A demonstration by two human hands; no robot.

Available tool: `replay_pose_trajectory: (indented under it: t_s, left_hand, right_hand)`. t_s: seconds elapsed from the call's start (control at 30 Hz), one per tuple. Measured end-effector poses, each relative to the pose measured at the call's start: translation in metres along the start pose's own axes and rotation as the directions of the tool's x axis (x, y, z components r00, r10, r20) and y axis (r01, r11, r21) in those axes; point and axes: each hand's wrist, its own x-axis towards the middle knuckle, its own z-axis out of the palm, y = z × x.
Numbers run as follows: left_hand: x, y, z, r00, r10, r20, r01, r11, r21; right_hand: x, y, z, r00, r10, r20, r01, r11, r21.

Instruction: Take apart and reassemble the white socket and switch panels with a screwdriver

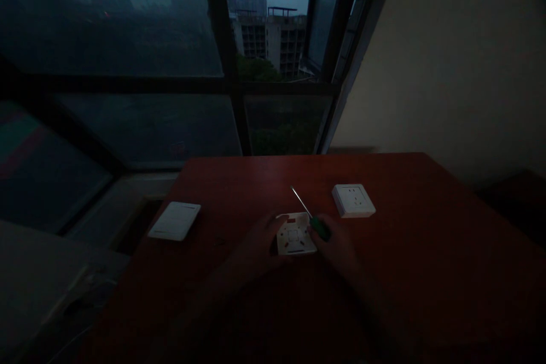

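A white plastic back box, square with slots and holes in its floor, sits low over the table before me. My left hand is closed around its left edge, thumb on top. In my right hand is a screwdriver with a green handle; its thin metal shaft points up and to the left, away from the box. The right fingers are beside the box's right edge; whether they touch it is too dark to tell.
A white wall socket in its box lies on the red-brown table at right. Near the table's left edge is a flat white cover plate. Windows stand behind the table, and a pale wall rises at the right.
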Motion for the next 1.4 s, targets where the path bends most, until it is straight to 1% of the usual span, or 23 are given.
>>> replay_pose_trajectory:
  t_s: [0.27,0.37,0.47,0.6,0.7,0.77,0.8,0.83,0.87,0.9,0.93,0.97,1.0,1.1,1.17,1.27,1.33,1.4]
  left_hand:
    - [-0.002,0.002,0.004,0.998,-0.027,-0.050,0.024,0.998,-0.063]
    - [-0.001,-0.001,0.006,0.998,-0.026,-0.054,0.023,0.998,-0.057]
    - [-0.002,-0.002,0.009,0.999,-0.024,-0.034,0.022,0.998,-0.055]
    - [-0.006,-0.001,0.004,0.999,-0.016,-0.038,0.016,1.000,-0.013]
    - [-0.014,-0.008,-0.011,0.996,-0.037,-0.084,0.044,0.996,0.076]
    - [-0.020,-0.021,-0.027,0.982,-0.063,-0.176,0.093,0.981,0.169]
    - [-0.023,-0.031,-0.037,0.960,-0.078,-0.269,0.138,0.967,0.215]
    - [-0.027,-0.041,-0.048,0.928,-0.084,-0.364,0.187,0.948,0.258]
    - [-0.031,-0.052,-0.059,0.893,-0.082,-0.442,0.233,0.925,0.300]
    - [-0.036,-0.062,-0.069,0.852,-0.102,-0.514,0.309,0.889,0.337]
    - [-0.041,-0.072,-0.079,0.825,-0.115,-0.553,0.372,0.848,0.378]
    - [-0.046,-0.080,-0.087,0.806,-0.153,-0.572,0.439,0.802,0.404]
    - [-0.051,-0.087,-0.094,0.785,-0.206,-0.584,0.505,0.759,0.411]
    - [-0.064,-0.103,-0.107,0.771,-0.337,-0.540,0.589,0.700,0.405]
    - [-0.069,-0.110,-0.109,0.769,-0.378,-0.515,0.603,0.697,0.389]
    - [-0.070,-0.116,-0.109,0.781,-0.404,-0.476,0.591,0.723,0.356]
    - [-0.067,-0.115,-0.108,0.787,-0.412,-0.460,0.584,0.737,0.340]
    - [-0.065,-0.112,-0.107,0.781,-0.420,-0.462,0.591,0.736,0.331]
  right_hand:
    - [0.000,-0.002,-0.001,1.000,0.004,-0.017,-0.004,1.000,0.006]
    - [0.000,-0.003,-0.002,1.000,0.005,-0.015,-0.005,1.000,0.018]
    - [0.000,-0.003,-0.002,1.000,0.007,-0.009,-0.007,0.999,0.033]
    - [0.001,0.001,-0.002,0.999,0.034,-0.013,-0.033,0.998,0.051]
    - [0.001,0.004,-0.003,0.997,0.063,-0.034,-0.061,0.997,0.053]
    - [0.002,0.005,-0.004,0.996,0.078,-0.049,-0.076,0.996,0.048]
    - [0.002,0.005,-0.004,0.995,0.082,-0.054,-0.080,0.996,0.045]
    - [0.002,0.005,-0.004,0.995,0.085,-0.058,-0.083,0.996,0.042]
    - [0.002,0.004,-0.004,0.994,0.087,-0.060,-0.085,0.996,0.040]
    - [0.002,0.004,-0.004,0.994,0.087,-0.060,-0.085,0.996,0.040]
    - [0.002,0.003,-0.004,0.994,0.088,-0.059,-0.086,0.996,0.040]
    - [0.002,0.002,-0.004,0.994,0.089,-0.058,-0.086,0.995,0.041]
    - [0.002,0.002,-0.004,0.994,0.089,-0.056,-0.087,0.995,0.042]
    - [0.002,0.002,-0.004,0.995,0.089,-0.052,-0.087,0.995,0.043]
    - [0.002,0.002,-0.004,0.995,0.088,-0.054,-0.086,0.995,0.040]
    - [0.002,0.003,-0.004,0.994,0.088,-0.061,-0.086,0.996,0.034]
    - [0.002,0.003,-0.003,0.994,0.088,-0.064,-0.086,0.996,0.030]
    - [0.002,0.003,-0.004,0.994,0.087,-0.066,-0.085,0.996,0.030]
